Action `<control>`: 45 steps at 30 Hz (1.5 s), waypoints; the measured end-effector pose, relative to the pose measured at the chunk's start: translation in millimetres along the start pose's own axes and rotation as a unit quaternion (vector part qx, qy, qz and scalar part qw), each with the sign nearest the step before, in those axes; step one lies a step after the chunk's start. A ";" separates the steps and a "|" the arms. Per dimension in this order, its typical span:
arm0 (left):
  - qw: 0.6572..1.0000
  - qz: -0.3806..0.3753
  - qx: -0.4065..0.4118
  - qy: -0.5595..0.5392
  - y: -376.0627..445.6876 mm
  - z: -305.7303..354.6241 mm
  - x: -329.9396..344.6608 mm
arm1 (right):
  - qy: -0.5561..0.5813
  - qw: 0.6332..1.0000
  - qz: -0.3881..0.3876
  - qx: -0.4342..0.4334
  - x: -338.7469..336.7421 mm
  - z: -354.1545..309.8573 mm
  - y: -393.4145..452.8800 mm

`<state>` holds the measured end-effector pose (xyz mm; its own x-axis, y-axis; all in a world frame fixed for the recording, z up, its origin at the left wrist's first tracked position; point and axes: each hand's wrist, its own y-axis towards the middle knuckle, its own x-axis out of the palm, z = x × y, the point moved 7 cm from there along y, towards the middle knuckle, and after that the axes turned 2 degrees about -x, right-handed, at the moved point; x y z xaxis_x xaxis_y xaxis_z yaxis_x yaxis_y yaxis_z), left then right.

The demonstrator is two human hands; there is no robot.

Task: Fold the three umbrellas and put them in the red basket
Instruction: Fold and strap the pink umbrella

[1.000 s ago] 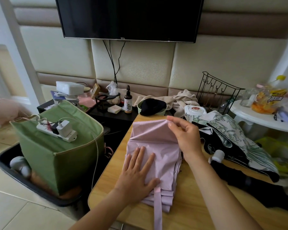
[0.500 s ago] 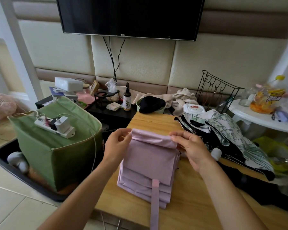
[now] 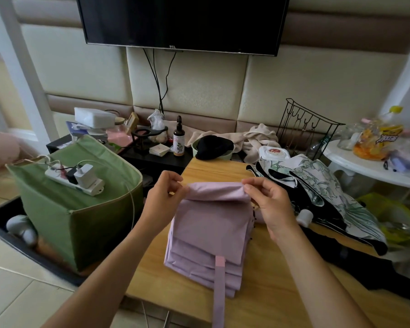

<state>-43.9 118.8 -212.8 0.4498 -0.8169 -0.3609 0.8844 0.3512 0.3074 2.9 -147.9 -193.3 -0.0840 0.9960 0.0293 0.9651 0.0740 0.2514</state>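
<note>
Both hands are pinching the far edge of the pink umbrella (image 3: 211, 228), where its cloth is turned over into a soft roll. The left hand (image 3: 162, 200) is holding the roll's left end between thumb and fingertips, and the right hand (image 3: 269, 204) is gripping the right end the same way, the other fingers curling loosely behind. The umbrella is lying flat in pleated layers on the wooden table (image 3: 258, 294), near the table's left side, and its closing strap (image 3: 219, 290) is trailing from the nearest layers over the table's near edge.

To the right of the pink umbrella, a leaf-print umbrella (image 3: 322, 183) with a black lining is sprawling open across the table, its white handle cap (image 3: 305, 217) sitting just beside the right wrist. More black fabric (image 3: 374, 273) is spreading along the table's right side toward the near corner; I cannot tell what it belongs to.

Off the table's left edge, a green fabric box (image 3: 81, 223) is standing in a black tray (image 3: 0, 223), with a white power strip (image 3: 81, 183) resting on its top. Past the table's far edge, a black cap (image 3: 213, 147) is sitting in a pale bowl, a brown bottle (image 3: 179, 140) is standing on a dark stand to its left, and a television (image 3: 182, 20) is hanging on the padded wall above.
</note>
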 end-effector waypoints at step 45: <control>0.949 -0.089 -0.300 -0.039 -28.5 -34.2 -8.4 | -0.574 0.792 -0.163 -0.129 23.3 21.7 -35.7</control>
<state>-68.7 131.3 -248.6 0.2971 -0.9108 -0.2866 0.8678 0.3828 -0.3168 -28.1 -126.2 -222.6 0.1065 0.3251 -0.9396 0.8431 0.4714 0.2587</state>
